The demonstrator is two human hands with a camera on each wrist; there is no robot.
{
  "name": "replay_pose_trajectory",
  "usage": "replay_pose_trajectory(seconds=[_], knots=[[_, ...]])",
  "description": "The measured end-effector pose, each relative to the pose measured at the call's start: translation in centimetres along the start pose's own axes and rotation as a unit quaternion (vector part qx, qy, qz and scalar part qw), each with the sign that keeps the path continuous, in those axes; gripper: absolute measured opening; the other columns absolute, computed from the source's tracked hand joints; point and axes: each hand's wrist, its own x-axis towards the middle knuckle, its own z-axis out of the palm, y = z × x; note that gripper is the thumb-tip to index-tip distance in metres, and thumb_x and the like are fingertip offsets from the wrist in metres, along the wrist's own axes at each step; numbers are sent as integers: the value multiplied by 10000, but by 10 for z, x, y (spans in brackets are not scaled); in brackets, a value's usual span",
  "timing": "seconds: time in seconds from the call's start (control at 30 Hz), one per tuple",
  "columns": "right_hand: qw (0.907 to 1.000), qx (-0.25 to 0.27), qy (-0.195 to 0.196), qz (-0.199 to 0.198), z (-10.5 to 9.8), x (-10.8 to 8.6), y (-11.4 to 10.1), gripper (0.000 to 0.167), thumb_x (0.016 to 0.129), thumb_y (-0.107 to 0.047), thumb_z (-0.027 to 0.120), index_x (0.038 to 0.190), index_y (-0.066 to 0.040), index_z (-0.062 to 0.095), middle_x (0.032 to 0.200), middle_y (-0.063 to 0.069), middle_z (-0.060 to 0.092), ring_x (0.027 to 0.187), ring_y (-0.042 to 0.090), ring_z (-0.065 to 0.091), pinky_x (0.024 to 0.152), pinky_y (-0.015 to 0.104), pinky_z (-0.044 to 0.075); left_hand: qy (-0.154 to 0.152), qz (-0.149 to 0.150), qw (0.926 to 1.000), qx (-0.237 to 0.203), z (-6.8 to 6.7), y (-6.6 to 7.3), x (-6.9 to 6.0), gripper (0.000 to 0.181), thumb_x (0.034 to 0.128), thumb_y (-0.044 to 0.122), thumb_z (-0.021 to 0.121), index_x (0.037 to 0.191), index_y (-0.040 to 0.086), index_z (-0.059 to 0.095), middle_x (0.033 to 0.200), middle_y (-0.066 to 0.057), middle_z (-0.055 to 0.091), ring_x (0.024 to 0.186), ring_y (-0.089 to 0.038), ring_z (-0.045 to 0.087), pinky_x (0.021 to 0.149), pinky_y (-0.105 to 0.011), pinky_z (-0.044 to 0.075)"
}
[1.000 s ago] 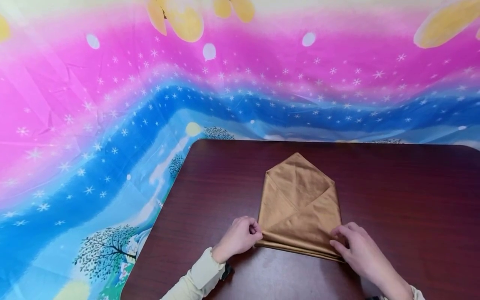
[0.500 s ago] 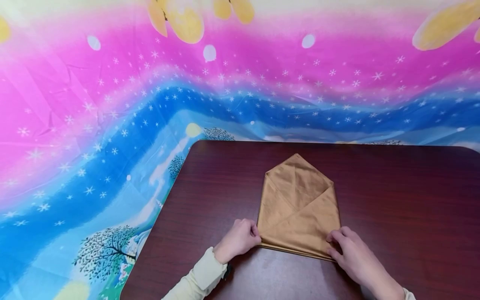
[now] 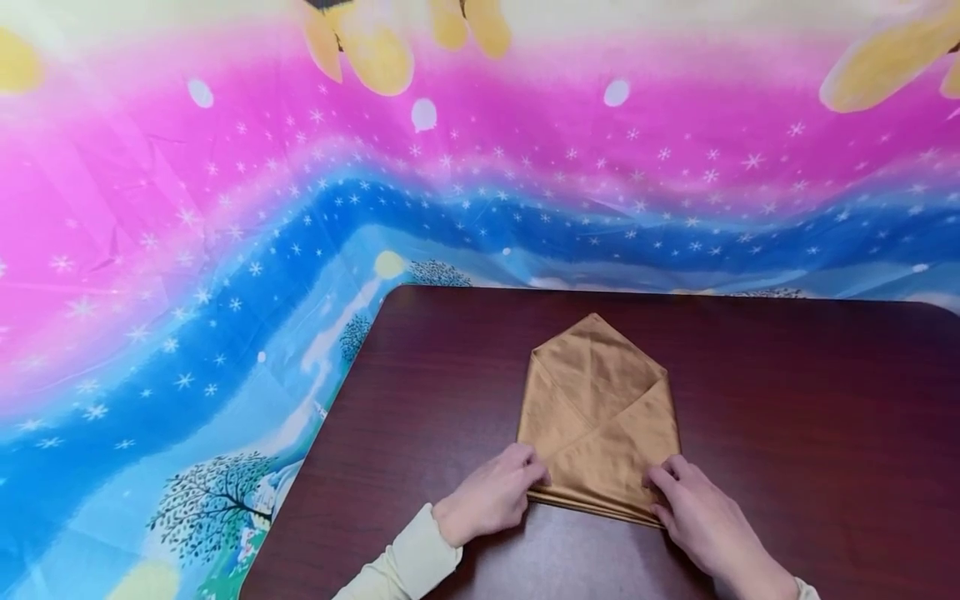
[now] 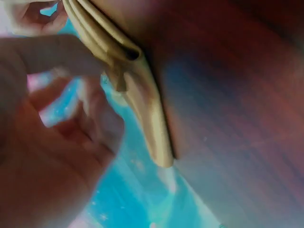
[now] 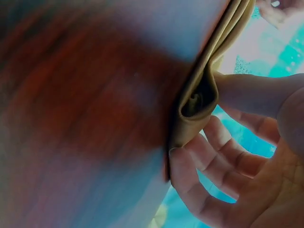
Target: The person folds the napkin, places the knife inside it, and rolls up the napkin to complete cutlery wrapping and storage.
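Cloth point(image 3: 600, 433), one, golden brown with a satin sheen. Folded into a five-sided, envelope-like shape, its point at the far end; diagonal fold lines meet near its middle. Near edge in several stacked layers, one of them showing as a hollow loop in the right wrist view. Lies on the near middle part of the worktop.

Left hand point(image 3: 491, 496), at the cloth's near left corner: fingers curled over the top, thumb against the layered edge, pinching the fabric.

Right hand point(image 3: 708, 521), at the near right corner: thumb on the folded edge, forefinger opposite, pinching the layers; remaining fingers bent.

Sleeve point(image 3: 420, 554), cream, on the left forearm; a matching cuff point(image 3: 806, 590) at the right wrist.

Worktop point(image 3: 810, 417), dark reddish brown, wood-grained, rounded far corners.

Backdrop point(image 3: 480, 187), printed fabric, beyond the worktop and along its left: pink above blue, white snowflakes, yellow shapes, a dark-branched tree point(image 3: 210, 496) at near left.
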Motion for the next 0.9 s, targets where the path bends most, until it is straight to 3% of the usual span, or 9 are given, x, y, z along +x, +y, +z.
replay_pose_trajectory(seconds=[0.07,0.17,0.3,0.4,0.5,0.63,0.73,0.8,0.9], knots=[[9999,-100,16,-91,0,0,0,324,652,-90,838,888,-212,653,883,-84,500,778,108,518,538,282,411,23,468,9983,357,0,3,1,241,735,52,676,935,187,677,948,66,555,905,-83,546,795,-195,467],[9987,-239,245,-374,1,-1,0,269,665,-94,830,856,-214,685,862,-97,489,764,103,512,532,270,400,60,767,9941,760,0,6,1,131,779,148,691,898,202,684,957,78,564,909,-77,542,787,-202,464],[9932,-418,567,-929,4,-3,3,235,685,-98,808,890,-184,729,843,-92,475,733,100,484,519,253,372,62,814,9893,1209,1,6,-3,56,823,272,705,843,227,679,915,97,573,871,-72,541,746,-210,448],[9848,-596,706,-1468,6,-7,6,233,746,-84,684,969,-129,737,869,-40,490,763,134,486,518,263,390,79,794,9854,1504,0,5,-9,95,838,332,703,827,240,681,896,104,565,860,-67,539,718,-211,429],[9724,-745,937,-2001,8,-12,10,304,970,-184,445,1030,-51,712,914,34,520,800,184,502,537,290,438,157,731,9838,1627,-1,2,-14,121,834,359,713,835,239,698,904,102,570,861,-64,549,718,-208,435],[9574,-884,1240,-2453,14,-16,14,389,935,-77,312,1045,29,669,966,119,539,816,245,517,559,322,470,229,712,9837,1633,0,-2,-18,143,826,375,722,838,233,708,938,96,587,871,-64,563,734,-213,461],[9499,-1205,1212,-2618,18,-21,16,457,718,-30,356,1084,58,616,1016,166,537,845,274,522,527,309,454,234,669,9843,1617,0,-3,-19,154,829,384,717,819,231,703,952,91,589,873,-64,562,733,-218,469],[9445,-1474,1183,-2686,21,-24,17,492,690,-57,369,1119,65,575,1044,189,538,868,288,526,511,296,444,229,626,9849,1599,0,-3,-19,163,829,384,721,787,230,691,952,90,592,863,-63,563,735,-216,475],[9352,-1830,1263,-2758,25,-27,19,477,771,-62,274,1150,64,534,1050,199,538,868,292,521,499,282,432,182,491,9869,1525,-1,-2,-17,177,816,373,739,745,229,666,935,99,595,832,-58,561,717,-204,482]])
